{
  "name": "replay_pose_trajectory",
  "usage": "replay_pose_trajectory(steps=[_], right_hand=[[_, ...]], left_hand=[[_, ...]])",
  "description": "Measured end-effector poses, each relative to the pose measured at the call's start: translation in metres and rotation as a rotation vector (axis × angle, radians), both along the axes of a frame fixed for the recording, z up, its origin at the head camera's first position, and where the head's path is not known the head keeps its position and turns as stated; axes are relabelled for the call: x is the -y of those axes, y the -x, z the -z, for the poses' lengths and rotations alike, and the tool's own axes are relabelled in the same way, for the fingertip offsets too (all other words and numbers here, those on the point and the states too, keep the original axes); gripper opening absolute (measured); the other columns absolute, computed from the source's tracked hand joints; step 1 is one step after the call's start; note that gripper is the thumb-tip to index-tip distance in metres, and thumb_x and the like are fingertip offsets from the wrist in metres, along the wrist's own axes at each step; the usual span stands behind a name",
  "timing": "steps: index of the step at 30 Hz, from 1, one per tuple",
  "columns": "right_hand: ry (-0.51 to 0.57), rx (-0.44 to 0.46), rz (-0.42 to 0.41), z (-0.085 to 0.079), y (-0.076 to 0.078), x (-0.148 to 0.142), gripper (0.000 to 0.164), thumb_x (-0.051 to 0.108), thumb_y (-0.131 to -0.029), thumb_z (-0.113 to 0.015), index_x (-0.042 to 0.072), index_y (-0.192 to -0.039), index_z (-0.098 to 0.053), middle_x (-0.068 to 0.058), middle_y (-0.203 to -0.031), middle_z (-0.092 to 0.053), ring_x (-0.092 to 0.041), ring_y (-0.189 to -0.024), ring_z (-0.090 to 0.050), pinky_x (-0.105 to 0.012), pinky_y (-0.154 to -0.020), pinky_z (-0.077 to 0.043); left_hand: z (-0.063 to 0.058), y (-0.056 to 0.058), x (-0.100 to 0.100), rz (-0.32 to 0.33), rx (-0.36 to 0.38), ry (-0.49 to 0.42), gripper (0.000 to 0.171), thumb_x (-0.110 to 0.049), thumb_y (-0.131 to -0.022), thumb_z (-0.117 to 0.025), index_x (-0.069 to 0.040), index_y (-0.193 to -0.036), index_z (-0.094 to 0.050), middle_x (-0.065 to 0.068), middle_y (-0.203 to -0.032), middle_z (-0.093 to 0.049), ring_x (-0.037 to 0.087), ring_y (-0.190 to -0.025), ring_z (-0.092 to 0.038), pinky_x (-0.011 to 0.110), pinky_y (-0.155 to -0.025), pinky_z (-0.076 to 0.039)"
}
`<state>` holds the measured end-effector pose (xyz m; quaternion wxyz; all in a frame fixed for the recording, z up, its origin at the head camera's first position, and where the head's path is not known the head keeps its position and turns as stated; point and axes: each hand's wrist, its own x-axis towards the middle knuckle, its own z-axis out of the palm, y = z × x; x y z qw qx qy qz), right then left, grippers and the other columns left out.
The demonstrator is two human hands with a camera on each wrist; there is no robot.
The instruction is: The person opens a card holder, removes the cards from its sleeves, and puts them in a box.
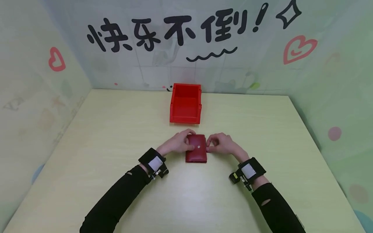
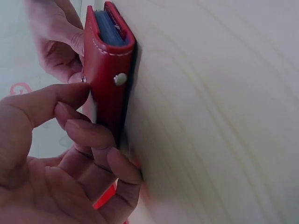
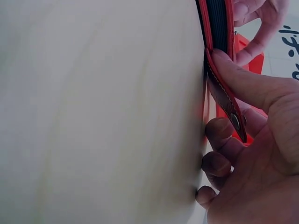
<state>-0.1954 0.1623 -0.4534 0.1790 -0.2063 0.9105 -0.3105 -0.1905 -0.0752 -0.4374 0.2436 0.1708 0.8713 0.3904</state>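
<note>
Printed backdrops [image 1: 247,69] on three sides of a pale table [image 1: 189,194] suggest a staged booth.

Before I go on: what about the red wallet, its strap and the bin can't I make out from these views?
- Underside of the red wallet: head view, it faces the tabletop.
- Faces of the blue inserts: left wrist view, covers hide all but their edges.
- Strap: head view, mostly behind the right hand.
- Wallet's upper part: right wrist view, cut off by the top edge.
- Red bin: left wrist view, mostly behind the left hand.
</note>
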Motion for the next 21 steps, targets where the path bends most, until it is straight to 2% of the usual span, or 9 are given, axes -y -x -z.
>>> replay_pose_trajectory(steps=[6,10,14,18,21], right_hand=[[0.0,0.013,0.022,-0.0009,-0.0021,0.002,0.013,0.025,-0.088,-0.076,0.015,-0.092,-0.069,0.004,-0.062,-0.043,-0.014,-0.066,-0.044,-0.034,-0.073,-0.027],[-0.01,0.004,0.023,-0.0018,-0.0025,0.0026,0.013,0.025,-0.088,-0.076,0.015,-0.093,-0.07,0.004,-0.063,-0.043,-0.014,-0.068,-0.044,-0.037,-0.076,-0.028],[-0.016,-0.001,0.023,-0.002,-0.0025,0.0022,0.014,0.026,-0.088,-0.076,0.015,-0.095,-0.071,0.003,-0.063,-0.044,-0.015,-0.069,-0.046,-0.035,-0.074,-0.028],[-0.012,-0.014,0.018,-0.0014,-0.003,0.0016,0.017,0.028,-0.087,-0.077,0.014,-0.095,-0.071,0.002,-0.063,-0.046,-0.015,-0.068,-0.046,-0.032,-0.069,-0.028],[-0.002,-0.025,0.016,-0.0009,-0.0036,0.0012,0.018,0.027,-0.087,-0.077,0.014,-0.095,-0.07,0.001,-0.063,-0.046,-0.014,-0.067,-0.046,-0.032,-0.069,-0.028]], left_hand=[[-0.0037,0.0003,-0.0033,-0.026,0.032,0.0,0.054,-0.015,-0.09,-0.07,-0.007,-0.138,-0.045,0.008,-0.08,-0.062,0.015,-0.067,-0.056,0.023,-0.063,-0.045],[-0.0056,0.0008,-0.0041,-0.045,0.065,-0.019,0.06,-0.026,-0.089,-0.074,-0.01,-0.136,-0.042,0.01,-0.101,-0.068,0.017,-0.083,-0.062,0.025,-0.073,-0.05],[-0.0066,0.0007,-0.0055,-0.072,0.089,-0.023,0.069,-0.043,-0.086,-0.075,-0.011,-0.136,-0.038,0.011,-0.122,-0.065,0.021,-0.104,-0.063,0.031,-0.083,-0.053],[-0.0071,-0.001,-0.0085,-0.118,0.093,0.011,0.082,-0.056,-0.083,-0.073,-0.011,-0.139,-0.033,0.011,-0.128,-0.061,0.023,-0.113,-0.06,0.035,-0.088,-0.054],[-0.007,-0.0024,-0.0097,-0.145,0.098,0.008,0.083,-0.058,-0.083,-0.072,-0.01,-0.138,-0.031,0.012,-0.128,-0.059,0.024,-0.114,-0.059,0.036,-0.088,-0.055]])
